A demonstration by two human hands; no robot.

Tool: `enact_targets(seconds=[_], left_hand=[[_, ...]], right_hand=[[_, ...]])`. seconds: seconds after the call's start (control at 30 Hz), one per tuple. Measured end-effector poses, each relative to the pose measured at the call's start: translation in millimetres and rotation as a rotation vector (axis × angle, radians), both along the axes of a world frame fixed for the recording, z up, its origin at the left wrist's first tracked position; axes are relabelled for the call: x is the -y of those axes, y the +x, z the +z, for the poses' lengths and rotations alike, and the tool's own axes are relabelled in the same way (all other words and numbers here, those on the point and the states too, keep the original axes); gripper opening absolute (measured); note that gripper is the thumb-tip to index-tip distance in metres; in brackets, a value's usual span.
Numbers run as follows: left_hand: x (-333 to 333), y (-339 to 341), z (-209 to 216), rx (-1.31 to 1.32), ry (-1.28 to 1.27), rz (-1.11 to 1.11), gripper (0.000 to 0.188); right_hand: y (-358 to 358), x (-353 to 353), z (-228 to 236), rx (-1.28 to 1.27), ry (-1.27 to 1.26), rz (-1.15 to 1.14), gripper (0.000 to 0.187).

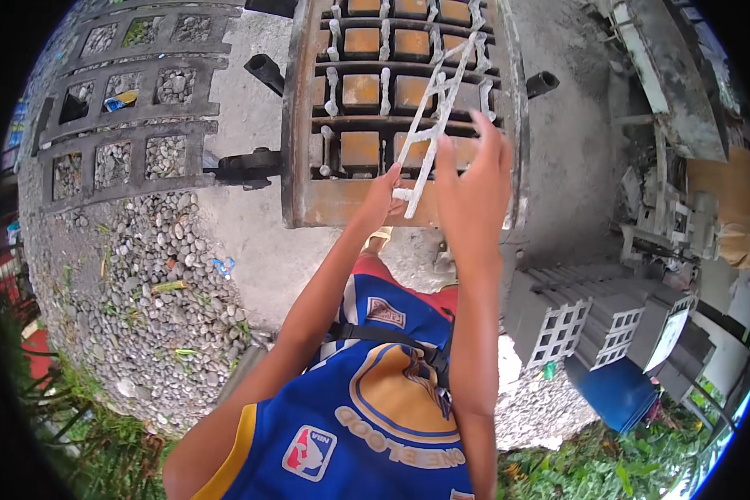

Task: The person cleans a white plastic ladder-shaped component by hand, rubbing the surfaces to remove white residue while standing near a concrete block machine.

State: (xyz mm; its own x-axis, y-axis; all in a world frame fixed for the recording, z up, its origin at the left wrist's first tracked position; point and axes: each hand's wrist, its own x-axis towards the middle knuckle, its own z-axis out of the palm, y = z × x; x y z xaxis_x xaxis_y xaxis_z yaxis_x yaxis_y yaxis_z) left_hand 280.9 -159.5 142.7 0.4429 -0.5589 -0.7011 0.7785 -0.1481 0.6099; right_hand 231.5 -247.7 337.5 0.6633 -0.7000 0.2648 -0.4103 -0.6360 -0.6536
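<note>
A rusty steel mold (333,200) with a grid of square, rust-brown blocks and narrow gaps stands in front of me. Over its right part lies a white, ladder-shaped frame (421,177), tilted so that its far end points up to the right. My left hand (383,196) grips the frame's near end, with the thumb on one rail. Just right of that end, my right hand (477,187) is raised with thumb and fingers apart, holding nothing. Whitish pieces (385,87) stand upright in several of the mold's gaps.
Grey lattice panels (154,120) lie on gravel (167,250) at the left. Pipe stubs (264,71) jut from the mold's sides. Grey blocks with square holes (558,329) are stacked at the lower right, near a blue container (612,392). Scrap metal (675,83) lines the far right.
</note>
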Motion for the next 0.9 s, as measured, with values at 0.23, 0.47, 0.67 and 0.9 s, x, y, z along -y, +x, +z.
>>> enact_targets(seconds=[0.23, 0.47, 0.67, 0.9], left_hand=[[26.9, -14.6, 7.6, 0.062, -0.023, 0.008, 0.041], [35.3, -19.9, 26.0, 0.031, -0.088, 0.124, 0.040], [43.6, -28.0, 25.1, 0.008, -0.096, 0.170, 0.040], [38.2, -23.5, 47.4, -0.144, -0.070, 0.134, 0.041]], right_hand=[[3.9, 19.1, -95.6, 0.308, 1.349, -0.204, 0.022], [23.7, 16.1, -82.9, 0.330, 1.225, -0.274, 0.025], [18.6, 15.1, -89.3, 0.243, 1.131, -0.220, 0.027], [29.2, 24.3, -59.4, 0.174, 0.858, -0.086, 0.047]])
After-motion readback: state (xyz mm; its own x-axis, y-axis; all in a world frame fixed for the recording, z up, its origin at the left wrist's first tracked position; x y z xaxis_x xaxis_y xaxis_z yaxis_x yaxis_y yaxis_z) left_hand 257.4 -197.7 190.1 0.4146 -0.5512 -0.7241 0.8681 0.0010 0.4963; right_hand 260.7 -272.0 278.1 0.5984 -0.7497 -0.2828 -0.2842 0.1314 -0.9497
